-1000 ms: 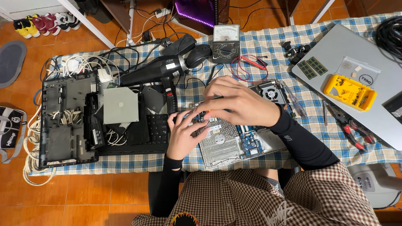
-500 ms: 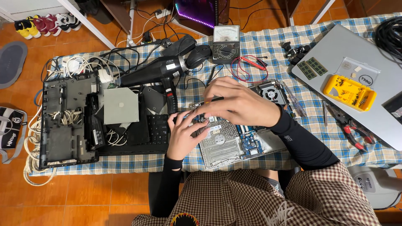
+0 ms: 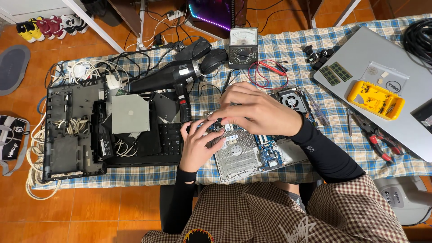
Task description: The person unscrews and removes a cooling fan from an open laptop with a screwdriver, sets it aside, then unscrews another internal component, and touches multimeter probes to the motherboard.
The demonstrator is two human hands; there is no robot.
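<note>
A laptop motherboard [image 3: 252, 150] with a blue circuit board and a silver metal plate lies on the checked tablecloth in front of me. My left hand [image 3: 198, 144] rests on its left edge, fingers curled against a small dark part. My right hand [image 3: 258, 110] arches over the board's upper left, fingertips pinched together on a thin tool or part that I cannot make out. A cooling fan [image 3: 292, 99] shows just past my right hand.
A black hair dryer [image 3: 168, 76], an opened black laptop base [image 3: 72, 130] with an optical drive [image 3: 130, 113], a multimeter [image 3: 243, 47] with red leads, a closed silver laptop [image 3: 382, 58] carrying a yellow screw box [image 3: 375, 100], and red pliers [image 3: 378, 139] surround me.
My right hand has shifted slightly up and left over the board; my left hand stays at the board's left edge.
</note>
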